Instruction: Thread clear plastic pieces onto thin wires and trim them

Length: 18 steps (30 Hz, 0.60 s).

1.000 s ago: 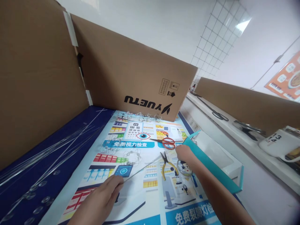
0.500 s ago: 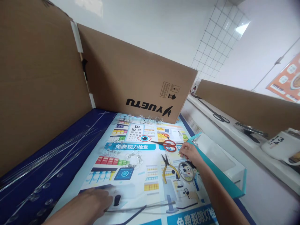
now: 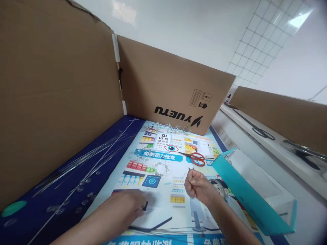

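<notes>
My right hand (image 3: 198,187) is raised over the middle of the poster, fingers pinched together. A fine, curved thin wire (image 3: 184,175) shows at its fingertips. Just behind it the dark tips of the pliers (image 3: 190,168) stick out; the rest is covered by the hand. Red-handled scissors (image 3: 197,159) lie beyond, blades pointing left. My left hand (image 3: 129,206) is low over the poster, smeared by motion, with its fingers curled down and mostly hidden. Several thin straight wires (image 3: 163,232) lie in front of it. Clear beaded wire pieces (image 3: 161,167) rest ahead of both hands.
Cardboard panels (image 3: 163,78) wall the left and back. More wire strands (image 3: 102,153) and clear round beads (image 3: 90,195) lie on the blue strip at left. A teal-edged box (image 3: 245,190) stands at right, below a white ledge (image 3: 245,124) with a second pair of scissors (image 3: 263,132).
My right hand has moved from beside the scissors toward me and in front of the pliers. My left hand has shifted slightly away from the wires. The view has turned left.
</notes>
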### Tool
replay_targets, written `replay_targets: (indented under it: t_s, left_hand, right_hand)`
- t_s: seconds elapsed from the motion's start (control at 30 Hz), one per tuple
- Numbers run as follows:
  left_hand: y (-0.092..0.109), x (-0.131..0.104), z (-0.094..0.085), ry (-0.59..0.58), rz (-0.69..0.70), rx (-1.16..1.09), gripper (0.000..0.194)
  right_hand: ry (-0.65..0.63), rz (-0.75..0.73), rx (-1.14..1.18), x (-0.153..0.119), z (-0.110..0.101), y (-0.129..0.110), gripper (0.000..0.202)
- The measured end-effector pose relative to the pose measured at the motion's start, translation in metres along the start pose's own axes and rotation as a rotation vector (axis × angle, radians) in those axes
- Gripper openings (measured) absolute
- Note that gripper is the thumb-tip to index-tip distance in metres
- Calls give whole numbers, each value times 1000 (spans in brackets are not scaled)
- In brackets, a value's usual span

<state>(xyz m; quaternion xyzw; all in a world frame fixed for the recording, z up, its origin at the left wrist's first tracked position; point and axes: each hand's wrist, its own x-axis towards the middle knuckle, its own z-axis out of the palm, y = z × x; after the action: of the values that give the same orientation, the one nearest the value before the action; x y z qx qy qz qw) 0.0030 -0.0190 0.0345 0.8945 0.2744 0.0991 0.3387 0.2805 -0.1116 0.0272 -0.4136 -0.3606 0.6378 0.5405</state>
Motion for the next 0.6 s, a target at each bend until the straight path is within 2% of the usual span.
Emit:
replay_targets:
  t_s: [0.07,0.2,0.33,0.43,0.6]
  left_hand:
    - [6,8,2,1,7,-69,21]
    - [22,27,6,78,18,-345,18]
    - [34,44,11,34,21,-496,18]
    - [36,54,14,37,3,-463,20]
    - [30,65,22,149,60,-217,21]
  right_hand:
    - [-46,35,16,3,11,4,16]
    - [-118,102,-39,9,30,12,17]
    - [-128,94,-92,14,38,19,17]
    - [-50,49,-155,16,37,24,15]
    - [113,-10,-323,18,31,30,20]
